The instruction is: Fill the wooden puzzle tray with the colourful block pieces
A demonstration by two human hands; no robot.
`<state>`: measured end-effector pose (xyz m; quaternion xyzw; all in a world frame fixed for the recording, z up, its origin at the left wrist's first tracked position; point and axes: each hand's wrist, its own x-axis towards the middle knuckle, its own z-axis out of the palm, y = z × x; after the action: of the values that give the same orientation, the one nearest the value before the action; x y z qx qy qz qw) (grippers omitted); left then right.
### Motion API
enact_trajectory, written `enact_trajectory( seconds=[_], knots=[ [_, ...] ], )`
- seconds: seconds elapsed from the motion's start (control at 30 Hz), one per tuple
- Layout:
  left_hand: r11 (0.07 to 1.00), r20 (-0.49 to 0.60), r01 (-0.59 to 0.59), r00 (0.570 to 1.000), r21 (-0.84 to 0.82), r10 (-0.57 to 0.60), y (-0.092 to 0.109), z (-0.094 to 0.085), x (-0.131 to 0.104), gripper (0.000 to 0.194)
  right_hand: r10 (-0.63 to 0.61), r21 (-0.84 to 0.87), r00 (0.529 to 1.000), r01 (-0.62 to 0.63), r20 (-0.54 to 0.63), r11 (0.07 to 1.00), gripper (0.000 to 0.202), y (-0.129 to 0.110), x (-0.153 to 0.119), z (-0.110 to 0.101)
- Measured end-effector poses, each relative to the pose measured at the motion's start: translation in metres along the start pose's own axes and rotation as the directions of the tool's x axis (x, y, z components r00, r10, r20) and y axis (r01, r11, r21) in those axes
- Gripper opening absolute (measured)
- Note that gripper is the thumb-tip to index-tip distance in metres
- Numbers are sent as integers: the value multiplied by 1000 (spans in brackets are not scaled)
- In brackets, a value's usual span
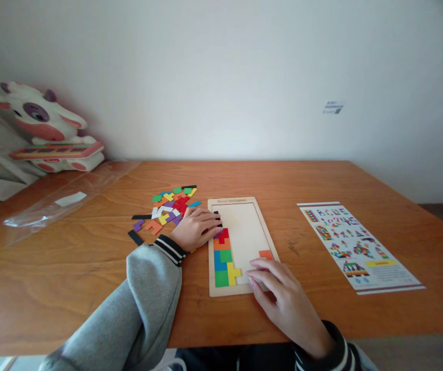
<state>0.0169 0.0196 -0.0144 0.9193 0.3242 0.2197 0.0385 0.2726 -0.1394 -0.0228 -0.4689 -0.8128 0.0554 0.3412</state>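
A wooden puzzle board [243, 229] lies in front of me, its left side partly filled with coloured block pieces. My left hand [197, 229] reaches across the board's left rim with fingers stretched out. Its fingertips rest at a black puzzle piece [216, 213] in the upper left. Below them sit a red piece [222, 236], a green piece [225, 256] and a yellow piece [232, 274]. Over the lower right corner hovers or rests my right hand [283, 291], fingers apart. An orange piece [266, 255] shows just beyond its fingers; what lies beneath the hand is hidden.
Left of the board is a loose pile of coloured puzzle pieces [181, 202]. A printed pattern sheet [355, 242] lies to the right. At the far left, a clear plastic bag [51, 219] lies before a cow-shaped toy keyboard [57, 149]. A wall borders the table's back.
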Motion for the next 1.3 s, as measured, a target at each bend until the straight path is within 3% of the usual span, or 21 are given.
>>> enact_trajectory(
  seconds=[0.3, 0.6, 0.87, 1.3],
  knots=[
    [986, 2, -151, 988, 63, 152, -12, -2, -8, 34, 10, 16, 1000, -10, 1, 1000, 15, 0, 2, 1],
    [980, -88, -189, 977, 60, 194, -12, 2, -12, 28, 33, 19, 999, -33, -6, 999, 13, -2, 3, 0],
    [981, -77, -171, 981, 95, 179, -10, 0, -14, 29, 6, 70, 1000, -6, 4, 998, 14, -6, 5, -4],
    [992, -73, -126, 990, -16, 124, -1, -10, -24, 31, -57, 130, 998, 51, 40, 990, 11, -8, 6, -6]
  ],
)
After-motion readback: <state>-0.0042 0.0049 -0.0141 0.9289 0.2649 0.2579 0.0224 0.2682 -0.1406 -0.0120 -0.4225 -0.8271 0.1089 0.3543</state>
